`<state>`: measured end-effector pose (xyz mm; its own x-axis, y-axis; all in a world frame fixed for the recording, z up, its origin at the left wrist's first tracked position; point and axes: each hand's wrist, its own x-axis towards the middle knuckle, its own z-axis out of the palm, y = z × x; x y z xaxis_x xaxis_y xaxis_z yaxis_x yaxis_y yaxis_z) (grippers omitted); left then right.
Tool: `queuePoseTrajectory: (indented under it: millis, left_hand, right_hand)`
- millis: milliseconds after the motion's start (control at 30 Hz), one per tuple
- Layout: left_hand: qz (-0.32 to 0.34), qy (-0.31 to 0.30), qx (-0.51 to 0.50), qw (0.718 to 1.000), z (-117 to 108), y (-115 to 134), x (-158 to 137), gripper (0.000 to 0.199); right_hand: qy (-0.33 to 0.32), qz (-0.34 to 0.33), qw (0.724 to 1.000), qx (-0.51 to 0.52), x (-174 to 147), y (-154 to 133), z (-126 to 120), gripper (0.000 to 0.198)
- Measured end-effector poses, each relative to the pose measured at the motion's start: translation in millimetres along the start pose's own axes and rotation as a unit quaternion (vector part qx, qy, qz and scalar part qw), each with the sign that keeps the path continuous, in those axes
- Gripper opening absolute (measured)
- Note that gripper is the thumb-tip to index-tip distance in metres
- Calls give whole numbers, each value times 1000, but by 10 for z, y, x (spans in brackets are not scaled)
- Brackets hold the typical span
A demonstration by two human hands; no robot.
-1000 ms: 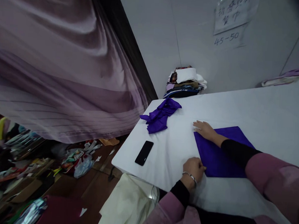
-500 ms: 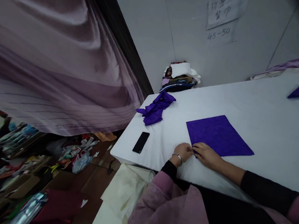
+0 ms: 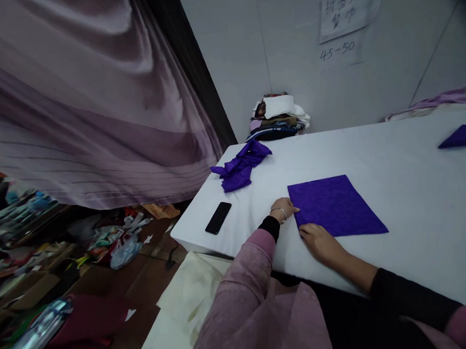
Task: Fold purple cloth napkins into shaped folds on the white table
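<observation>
Purple cloth (image 3: pixel 336 205), folded into a flat square, lies on the white table (image 3: pixel 397 167) just in front of the person. The left hand (image 3: pixel 284 208) touches its left edge, fingers loosely curled and seemingly pinching the hem, though the grip itself is too small to tell for certain. The right hand (image 3: pixel 318 240) rests at the near corner, fingers spread flat on the table and cloth edge, gripping nothing. Half a second ago both hands met at that near corner; now the left has slid up the left side while the right stays low, so the work looks to be smoothing or squaring that edge. Farther left lie a crumpled purple cloth (image 3: pixel 241 166) and a black phone (image 3: pixel 218 218), well apart; a stack of folded fabrics (image 3: pixel 278 117) sits by the wall, and another folded purple piece (image 3: pixel 463 136) far right.
</observation>
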<state>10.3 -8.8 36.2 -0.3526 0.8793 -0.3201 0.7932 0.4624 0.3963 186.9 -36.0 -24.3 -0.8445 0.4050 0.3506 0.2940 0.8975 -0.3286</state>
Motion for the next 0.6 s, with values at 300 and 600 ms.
queuePoseTrajectory:
  millis: [300,600]
  left_hand:
    - [3,-7,5,1000,13,-38,9,26]
    - [-2,-25,5,1000,-17,-42,36,31]
  right_hand:
    - [12,-9,998,69,-319,-200,-115,34]
    - [12,40,999,24,255,20,-314,31]
